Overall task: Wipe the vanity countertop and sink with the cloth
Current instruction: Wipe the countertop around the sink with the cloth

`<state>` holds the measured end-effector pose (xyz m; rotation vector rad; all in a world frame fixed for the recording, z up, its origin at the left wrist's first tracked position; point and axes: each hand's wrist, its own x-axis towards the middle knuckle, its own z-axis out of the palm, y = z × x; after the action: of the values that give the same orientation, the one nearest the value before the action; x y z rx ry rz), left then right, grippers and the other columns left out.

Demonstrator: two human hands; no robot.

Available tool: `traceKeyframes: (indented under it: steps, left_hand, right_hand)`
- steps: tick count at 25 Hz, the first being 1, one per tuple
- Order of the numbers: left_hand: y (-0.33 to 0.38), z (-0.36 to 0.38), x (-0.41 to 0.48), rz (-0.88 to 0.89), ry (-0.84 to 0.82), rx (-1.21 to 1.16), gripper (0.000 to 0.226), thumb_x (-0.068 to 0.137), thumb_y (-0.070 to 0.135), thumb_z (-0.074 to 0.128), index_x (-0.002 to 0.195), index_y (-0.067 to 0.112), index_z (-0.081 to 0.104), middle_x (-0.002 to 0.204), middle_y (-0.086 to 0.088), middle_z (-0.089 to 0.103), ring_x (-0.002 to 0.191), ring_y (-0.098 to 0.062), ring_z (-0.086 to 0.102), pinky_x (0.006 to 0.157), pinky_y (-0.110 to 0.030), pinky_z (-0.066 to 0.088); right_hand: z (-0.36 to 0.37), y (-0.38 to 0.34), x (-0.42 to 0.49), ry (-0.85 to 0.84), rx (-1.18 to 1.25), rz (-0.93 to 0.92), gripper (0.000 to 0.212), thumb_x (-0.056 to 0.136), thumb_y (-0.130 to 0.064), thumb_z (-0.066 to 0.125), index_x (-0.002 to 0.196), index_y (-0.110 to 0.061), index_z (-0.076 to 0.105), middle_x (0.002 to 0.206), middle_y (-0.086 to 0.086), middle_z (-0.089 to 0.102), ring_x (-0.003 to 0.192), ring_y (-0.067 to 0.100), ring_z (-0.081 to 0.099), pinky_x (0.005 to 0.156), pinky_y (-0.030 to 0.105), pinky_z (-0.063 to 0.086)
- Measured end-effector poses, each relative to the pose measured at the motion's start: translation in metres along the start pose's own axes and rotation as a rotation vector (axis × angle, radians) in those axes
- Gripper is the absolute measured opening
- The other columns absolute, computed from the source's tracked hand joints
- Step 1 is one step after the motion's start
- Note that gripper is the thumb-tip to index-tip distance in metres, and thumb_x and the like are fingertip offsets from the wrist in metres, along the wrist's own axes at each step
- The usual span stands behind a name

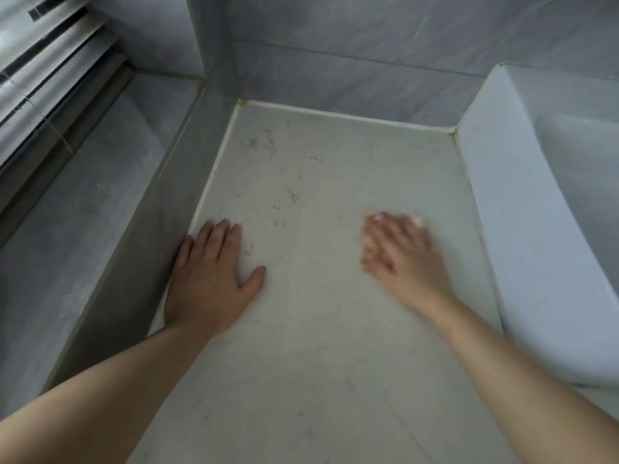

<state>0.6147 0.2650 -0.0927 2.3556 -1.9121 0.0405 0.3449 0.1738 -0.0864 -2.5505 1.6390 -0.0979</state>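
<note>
The pale marble vanity countertop (311, 182) fills the middle of the view, with faint dark hairs and smudges on it. My left hand (211, 276) lies flat on it, fingers straight, against the left wall edge. My right hand (398, 252) is motion-blurred and rests palm down on the counter near the sink, fingers spread. Small whitish patches of what may be the cloth (380, 217) show at its fingertips; the rest is hidden under the hand. The white sink (522, 236) rises along the counter's right side, its bowl partly out of frame.
Grey tiled walls (351, 72) close the counter at the back and left. A grey ledge (83, 212) runs along the left under window blinds (43, 72). A white caulk line borders the counter.
</note>
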Motion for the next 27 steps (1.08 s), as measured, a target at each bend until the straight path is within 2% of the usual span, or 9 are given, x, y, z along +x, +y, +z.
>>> traceKeyframes:
  steps: [3, 5, 10, 13, 16, 18, 20, 23, 27]
  left_hand:
    - [0.001, 0.001, 0.001, 0.004, 0.000, -0.002, 0.086, 0.075, 0.063, 0.017, 0.141, 0.012, 0.037, 0.149, -0.007, 0.034, 0.140, -0.024, 0.024, 0.113, -0.040, 0.015]
    - [0.000, 0.000, 0.002, 0.006, 0.006, -0.009, 0.087, 0.074, 0.063, 0.015, 0.142, 0.012, 0.035, 0.150, -0.006, 0.032, 0.140, -0.023, 0.022, 0.113, -0.040, 0.013]
    - [0.000, -0.002, -0.001, 0.021, 0.001, -0.031, 0.085, 0.075, 0.061, 0.013, 0.140, 0.012, 0.037, 0.149, -0.007, 0.033, 0.140, -0.024, 0.023, 0.113, -0.039, 0.012]
    - [0.001, -0.004, -0.001, 0.011, -0.018, -0.045, 0.074, 0.084, 0.054, 0.017, 0.142, 0.012, 0.035, 0.150, -0.008, 0.031, 0.140, -0.024, 0.023, 0.113, -0.040, 0.012]
    - [0.000, -0.006, -0.013, 0.042, -0.081, -0.011, 0.061, 0.093, 0.045, 0.017, 0.146, 0.014, 0.024, 0.155, -0.003, 0.021, 0.143, -0.021, 0.015, 0.114, -0.038, 0.009]
    - [-0.007, -0.008, -0.029, 0.095, -0.092, -0.110, 0.066, 0.089, 0.044, 0.013, 0.143, 0.011, 0.033, 0.152, -0.005, 0.029, 0.141, -0.023, 0.021, 0.113, -0.037, 0.013]
    - [-0.017, -0.015, -0.042, 0.049, -0.103, -0.342, 0.053, 0.095, 0.034, 0.024, 0.137, 0.008, 0.042, 0.148, -0.008, 0.035, 0.140, -0.023, 0.025, 0.112, -0.029, 0.013]
    - [-0.020, -0.026, -0.060, -0.118, -0.100, -0.610, 0.036, 0.098, 0.008, 0.038, 0.133, 0.002, 0.046, 0.146, -0.013, 0.036, 0.139, -0.021, 0.027, 0.105, -0.011, 0.007]
    - [-0.014, -0.020, -0.089, -0.163, -0.044, -0.577, 0.039, 0.097, 0.012, 0.035, 0.132, -0.002, 0.046, 0.144, -0.018, 0.039, 0.137, -0.028, 0.031, 0.112, -0.026, 0.014]
  right_hand:
    - [-0.008, 0.053, 0.004, 0.020, 0.013, 0.480, 0.066, 0.087, -0.054, 0.021, 0.147, -0.027, 0.024, 0.157, 0.000, 0.020, 0.143, 0.026, 0.016, 0.117, 0.043, 0.007]
    - [-0.004, 0.033, 0.016, 0.057, 0.044, 0.533, 0.057, 0.092, -0.049, 0.027, 0.145, -0.027, 0.028, 0.157, 0.001, 0.019, 0.142, 0.028, 0.015, 0.117, 0.044, 0.007]
    - [0.013, -0.096, -0.005, -0.040, 0.086, -0.072, 0.060, 0.090, -0.049, 0.036, 0.147, -0.033, 0.023, 0.158, -0.008, 0.015, 0.145, 0.023, 0.009, 0.116, 0.041, -0.001]
    - [0.011, -0.105, -0.039, -0.064, 0.081, -0.269, 0.069, 0.081, -0.056, 0.024, 0.146, -0.032, 0.028, 0.155, -0.008, 0.024, 0.144, 0.022, 0.016, 0.115, 0.040, 0.004]
    - [0.012, -0.050, -0.062, 0.055, 0.069, 0.017, 0.070, 0.081, -0.057, 0.021, 0.143, -0.028, 0.037, 0.152, -0.005, 0.033, 0.141, 0.025, 0.026, 0.115, 0.041, 0.010]
    - [0.006, -0.036, -0.065, 0.021, 0.037, 0.318, 0.063, 0.089, -0.052, 0.025, 0.147, -0.027, 0.028, 0.156, -0.002, 0.023, 0.143, 0.025, 0.018, 0.116, 0.042, 0.008]
    - [0.007, -0.064, -0.057, -0.028, 0.032, 0.386, 0.061, 0.094, -0.046, 0.033, 0.150, -0.025, 0.017, 0.159, -0.001, 0.013, 0.145, 0.027, 0.009, 0.117, 0.043, 0.002]
    - [0.014, -0.138, -0.046, -0.049, 0.105, 0.090, 0.064, 0.094, -0.045, 0.038, 0.150, -0.026, 0.013, 0.159, -0.002, 0.008, 0.146, 0.027, 0.005, 0.116, 0.042, -0.006]
    - [0.019, -0.188, -0.086, -0.120, 0.076, -0.331, 0.067, 0.084, -0.050, 0.022, 0.147, -0.027, 0.027, 0.155, -0.002, 0.027, 0.143, 0.026, 0.021, 0.116, 0.044, 0.007]
